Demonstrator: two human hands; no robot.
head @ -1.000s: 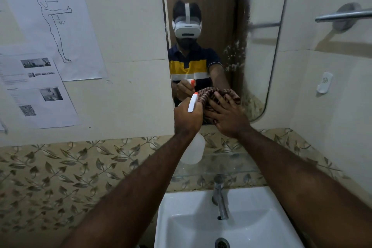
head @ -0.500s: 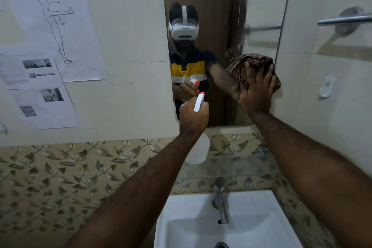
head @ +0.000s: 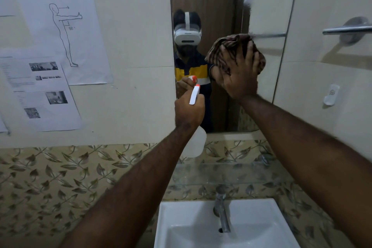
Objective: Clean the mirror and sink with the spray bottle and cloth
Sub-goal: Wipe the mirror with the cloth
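A rounded wall mirror (head: 267, 6) hangs above a white sink (head: 261, 227). My right hand (head: 241, 78) presses a brown striped cloth (head: 223, 46) flat against the middle of the mirror. My left hand (head: 188, 113) grips a white spray bottle (head: 196, 143) with an orange-tipped nozzle, held just in front of the mirror's lower left part. The bottle's body hangs below my fist. Streaky haze shows on the mirror's upper right area.
A chrome tap (head: 221, 209) stands at the back of the sink under a glass shelf (head: 231, 173). Paper sheets (head: 60, 26) are stuck on the wall at left. A towel bar (head: 346, 29) and a small white hook (head: 331, 94) are at right.
My right hand swept the cloth from the mirror's lower middle to its right edge, then back left and slightly up to the middle. The left hand with the bottle stayed nearly still.
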